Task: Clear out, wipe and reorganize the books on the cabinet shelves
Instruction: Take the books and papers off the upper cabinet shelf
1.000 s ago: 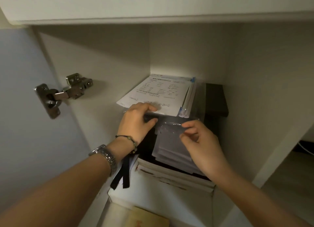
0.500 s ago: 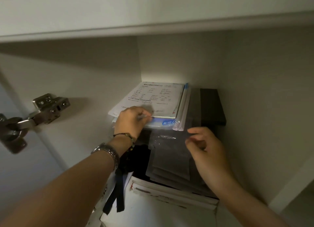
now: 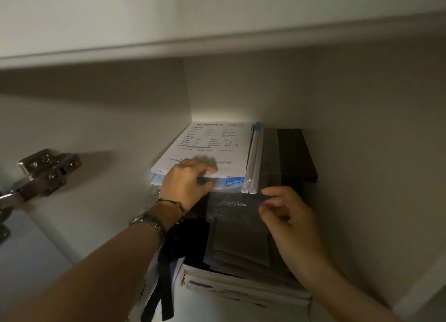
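Note:
A stack of printed worksheets in a clear slide-bar folder lies on top of a pile inside the white cabinet. My left hand grips the worksheets' near edge, thumb on top and fingers beneath. My right hand pinches the edge of a clear plastic sleeve holding grey sheets, just below the folder. A black book lies at the back right. White books lie flat at the bottom of the pile.
The cabinet's top panel hangs low overhead. A metal door hinge sits on the left wall. Black straps dangle off the pile's left front. The right wall stands close beside my right hand.
The view has moved closer and up into the shelf. My left hand now has its fingers under the worksheets' edge. My right hand stays at the plastic sleeve.

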Action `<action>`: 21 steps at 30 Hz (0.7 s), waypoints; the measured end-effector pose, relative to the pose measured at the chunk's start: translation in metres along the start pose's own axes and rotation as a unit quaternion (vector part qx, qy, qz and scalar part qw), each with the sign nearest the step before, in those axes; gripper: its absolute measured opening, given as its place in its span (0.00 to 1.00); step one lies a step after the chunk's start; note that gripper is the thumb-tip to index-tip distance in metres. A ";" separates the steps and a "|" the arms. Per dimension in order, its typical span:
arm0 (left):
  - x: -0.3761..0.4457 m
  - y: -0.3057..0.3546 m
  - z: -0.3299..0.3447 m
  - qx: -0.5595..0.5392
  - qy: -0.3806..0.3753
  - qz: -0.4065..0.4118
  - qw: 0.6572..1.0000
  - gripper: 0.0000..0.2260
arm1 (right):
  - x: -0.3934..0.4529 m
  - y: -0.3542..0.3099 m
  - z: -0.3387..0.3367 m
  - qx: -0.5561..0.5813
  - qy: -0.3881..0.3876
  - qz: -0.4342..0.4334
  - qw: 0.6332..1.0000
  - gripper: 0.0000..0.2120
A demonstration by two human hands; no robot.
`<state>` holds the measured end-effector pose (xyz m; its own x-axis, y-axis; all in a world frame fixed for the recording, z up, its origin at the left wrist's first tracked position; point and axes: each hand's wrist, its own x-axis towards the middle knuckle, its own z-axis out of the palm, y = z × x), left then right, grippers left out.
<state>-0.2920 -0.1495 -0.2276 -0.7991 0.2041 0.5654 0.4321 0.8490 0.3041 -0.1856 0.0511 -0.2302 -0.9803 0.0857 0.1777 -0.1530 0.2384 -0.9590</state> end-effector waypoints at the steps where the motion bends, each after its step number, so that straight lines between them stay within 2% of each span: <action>1: 0.000 -0.003 0.001 0.002 -0.002 0.008 1.000 0.11 | 0.000 0.000 0.000 0.005 0.001 0.001 1.000 0.12; 14: 0.017 -0.010 0.003 0.055 -0.018 0.083 0.995 0.13 | 0.002 0.007 0.004 0.031 0.021 -0.024 0.999 0.12; 21: 0.021 -0.019 -0.002 0.018 -0.046 0.077 0.996 0.12 | 0.005 0.010 0.004 0.043 0.029 -0.028 0.998 0.13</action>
<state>-0.3162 -0.1621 -0.2202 -0.7602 0.3763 0.5296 0.5390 0.8205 0.1906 -0.1922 0.0505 -0.2397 -0.9617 0.1302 0.2411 -0.2196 0.1599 -0.9624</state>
